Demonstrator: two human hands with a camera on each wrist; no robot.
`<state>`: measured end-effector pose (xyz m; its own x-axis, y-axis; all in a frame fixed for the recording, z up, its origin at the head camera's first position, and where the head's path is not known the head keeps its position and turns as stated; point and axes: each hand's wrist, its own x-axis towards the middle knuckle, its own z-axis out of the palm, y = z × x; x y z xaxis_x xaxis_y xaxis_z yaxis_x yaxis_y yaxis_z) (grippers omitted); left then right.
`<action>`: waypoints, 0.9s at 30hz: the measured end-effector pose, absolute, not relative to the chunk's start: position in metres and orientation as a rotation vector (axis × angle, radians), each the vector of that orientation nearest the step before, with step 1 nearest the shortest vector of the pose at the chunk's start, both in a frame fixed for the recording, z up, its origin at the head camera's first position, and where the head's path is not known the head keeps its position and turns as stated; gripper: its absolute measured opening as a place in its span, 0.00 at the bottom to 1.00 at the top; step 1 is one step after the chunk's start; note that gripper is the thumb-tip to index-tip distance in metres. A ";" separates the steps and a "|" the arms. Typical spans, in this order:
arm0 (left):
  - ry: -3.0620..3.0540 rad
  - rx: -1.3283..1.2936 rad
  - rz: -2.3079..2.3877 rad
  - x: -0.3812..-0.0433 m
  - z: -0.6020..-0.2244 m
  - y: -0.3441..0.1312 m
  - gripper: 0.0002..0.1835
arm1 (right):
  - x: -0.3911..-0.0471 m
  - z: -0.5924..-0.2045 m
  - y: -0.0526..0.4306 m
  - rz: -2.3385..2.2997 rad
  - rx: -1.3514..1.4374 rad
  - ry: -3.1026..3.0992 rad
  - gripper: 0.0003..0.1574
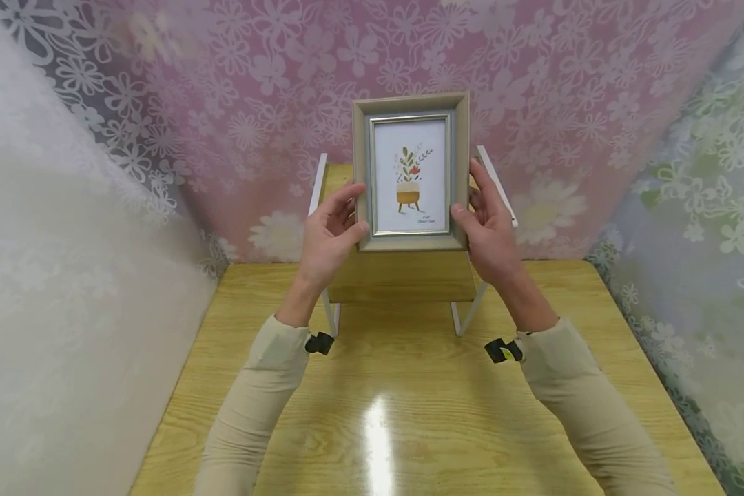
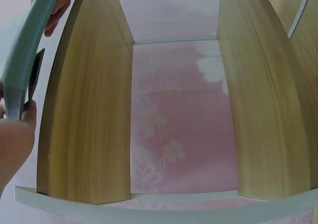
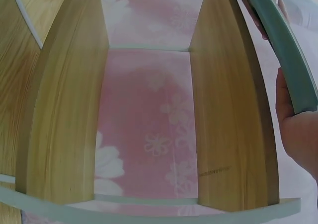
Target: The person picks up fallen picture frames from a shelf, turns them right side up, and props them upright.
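A picture frame [image 1: 411, 242] with a beige border and a silvery inner edge faces me upright, showing a print of a potted plant. My left hand [image 1: 335, 234] grips its left side near the lower corner, thumb in front. On the opposite edge my right hand [image 1: 490, 231] holds it the same way, thumb over the front border. Behind and below the frame stands a small two-tier wooden shelf [image 1: 403, 279] with white metal sides. In the left wrist view the frame's edge [image 2: 30, 45] is above the upper board [image 2: 92, 100], with part of a stand behind it.
The shelf stands on a wood-grain table [image 1: 409, 386] against a pink flowered wall [image 1: 254, 124]. Pale side walls [image 1: 68, 289] close in the left and right. White shelf legs [image 1: 461, 320] reach down to the tabletop. A dark wrist camera [image 1: 504, 350] sits by each cuff.
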<state>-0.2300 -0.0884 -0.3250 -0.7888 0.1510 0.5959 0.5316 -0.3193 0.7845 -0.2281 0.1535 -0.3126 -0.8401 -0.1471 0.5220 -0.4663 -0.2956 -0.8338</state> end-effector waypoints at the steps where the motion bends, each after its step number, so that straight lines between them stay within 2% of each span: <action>1: -1.647 -0.884 -2.204 -0.230 -0.326 -0.089 0.28 | -0.227 -0.313 0.153 2.256 0.770 -1.701 0.38; 14: -1.529 -1.087 -2.170 -0.223 -0.321 -0.093 0.28 | -0.221 -0.315 0.143 2.299 0.768 -1.423 0.35; 27: -1.556 -1.130 -2.103 -0.210 -0.307 -0.088 0.25 | -0.227 -0.324 0.147 2.743 0.779 -1.050 0.32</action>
<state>-0.2104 -0.0880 -0.3066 -0.6499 0.2114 0.7300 0.6364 -0.3737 0.6748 -0.2269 0.1466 -0.3239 -0.8637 -0.0838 0.4970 -0.2693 -0.7568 -0.5956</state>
